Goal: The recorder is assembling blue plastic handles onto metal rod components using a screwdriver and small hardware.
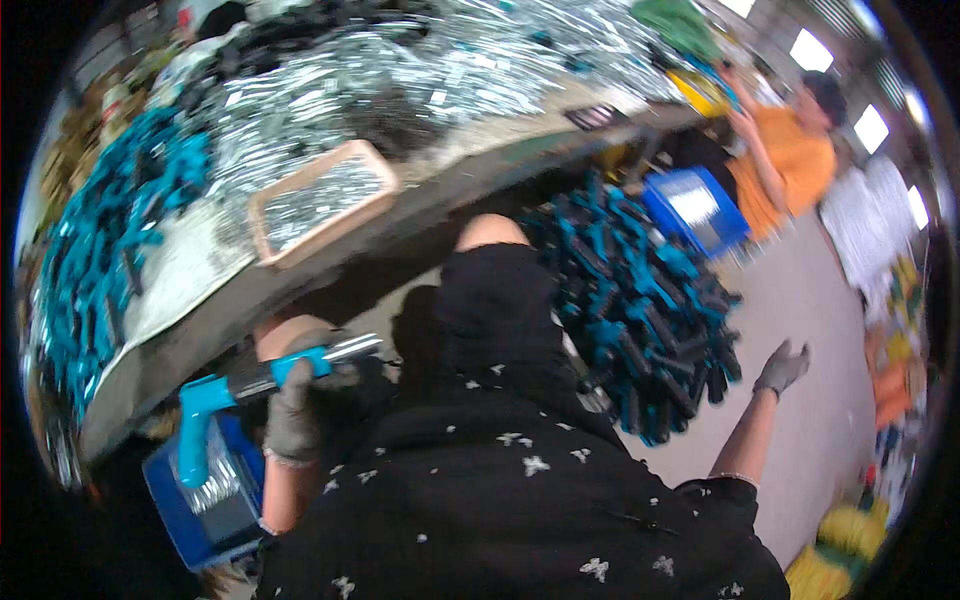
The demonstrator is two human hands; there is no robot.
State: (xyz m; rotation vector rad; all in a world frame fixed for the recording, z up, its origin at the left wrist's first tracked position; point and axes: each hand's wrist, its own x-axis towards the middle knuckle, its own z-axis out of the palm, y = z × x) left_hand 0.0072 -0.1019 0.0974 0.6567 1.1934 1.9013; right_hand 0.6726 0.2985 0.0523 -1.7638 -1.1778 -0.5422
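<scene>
My left hand (pixel 294 410), in a grey glove, is wrapped round a teal and black tool (pixel 232 391). The tool has a bent, pistol-like teal handle and a shiny metal end pointing right; its exact kind I cannot make out. It is above a blue bin (pixel 180 500) of shiny metal pieces. My right hand (pixel 783 368), also gloved in grey, is out to the right with fingers apart and nothing in it. Nearest to it is a large heap of teal and black parts (pixel 640 310) on the floor.
Along the front runs a workbench (pixel 470 185) bearing a pinkish tray (pixel 385 180) of small metal pieces, heaped metal strips (pixel 480 60) and teal handles (pixel 100 240). Another blue bin (pixel 690 205) stands beyond the floor heap. A co-worker in orange (pixel 790 160) is at far right, near white sacks (pixel 870 225).
</scene>
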